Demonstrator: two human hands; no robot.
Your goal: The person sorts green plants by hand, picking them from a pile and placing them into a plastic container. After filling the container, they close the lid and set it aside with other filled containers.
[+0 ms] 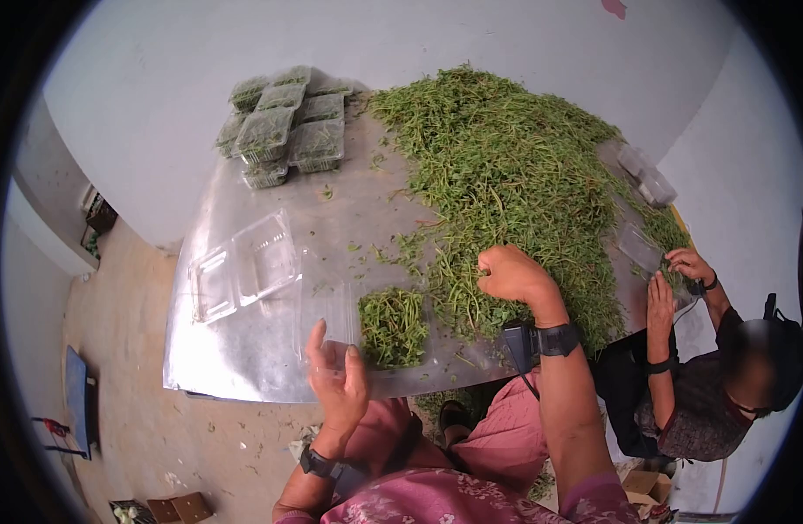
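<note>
My left hand (339, 375) is at the clear lid side of an open plastic box, its fingers apart and raised. The box's other half is filled with green stems (391, 327) near the table's front edge. At the front of a large heap of green stems (515, 175), my right hand (513, 274) has its fingers curled together; what they hold, if anything, is hidden. Left of the filled box lies an empty open clear box (263, 258).
Closed filled boxes (266, 134) are stacked at the back left of the metal table (209, 349). Clear containers (648, 176) stand at the right. A co-worker (707, 384) at the right has both hands beside another clear box (639, 248).
</note>
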